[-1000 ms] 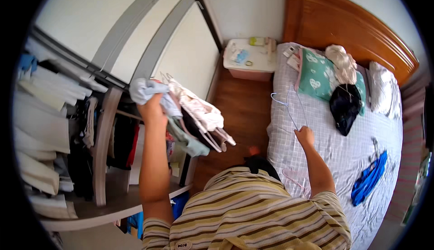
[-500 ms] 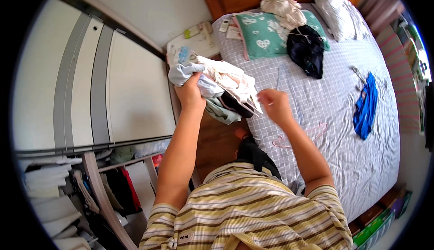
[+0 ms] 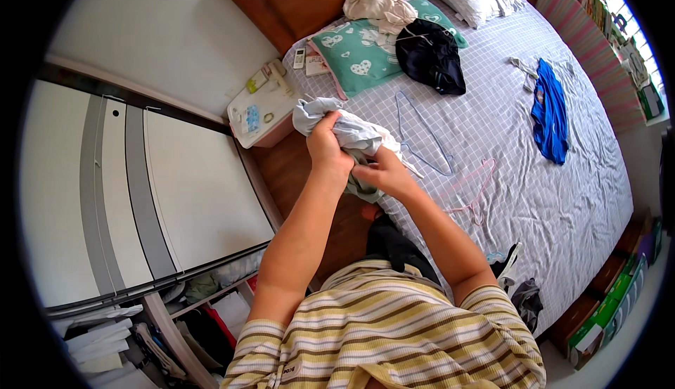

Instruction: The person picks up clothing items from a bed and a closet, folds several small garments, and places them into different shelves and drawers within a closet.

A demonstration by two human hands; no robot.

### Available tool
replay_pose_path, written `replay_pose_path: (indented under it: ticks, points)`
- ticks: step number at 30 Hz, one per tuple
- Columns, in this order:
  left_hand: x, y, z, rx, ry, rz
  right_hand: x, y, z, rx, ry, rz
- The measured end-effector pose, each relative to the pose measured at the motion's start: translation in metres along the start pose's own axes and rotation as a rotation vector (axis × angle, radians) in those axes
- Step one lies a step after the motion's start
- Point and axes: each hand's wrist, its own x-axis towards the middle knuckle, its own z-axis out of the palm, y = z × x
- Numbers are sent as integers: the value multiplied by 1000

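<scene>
A bunch of clothes, with a pale grey-blue garment on top and a grey-green one hanging below, is gripped in my left hand. White cloth shows at its right side. My right hand is closed around the right side of the bunch, close to the left; its fingertips are partly hidden behind cloth. Just beyond, a blue hanger lies on the bed. Nearer, a pink hanger rests on the same checked sheet.
A black garment lies against a green pillow; a blue garment is farther right. To the left stand a nightstand and a white sliding-door wardrobe, with clothes-filled shelves at lower left. Dark clothing lies at the bed's near edge.
My right hand has come in from the right and closed on the clothes. The bunch has moved right and gathered together. The view has shifted, showing more of the blue hanger.
</scene>
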Motion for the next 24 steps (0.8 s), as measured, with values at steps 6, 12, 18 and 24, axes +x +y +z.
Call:
replay_pose_path:
  ticks: [6,12,18,24]
  points:
    - [11,-9,0,130,-166,-93,-24,-15,-11,-329,182,-210]
    - [28,-13,-7,189,-262,-184,-63,-53,-84,97,383,-47]
    - [32,-69,-6,179,-470,-166,-13,-49,-78,-474,336,-273]
    - [66,-67,-32,89,-528,-503,12,-31,-115,-518,501,-89]
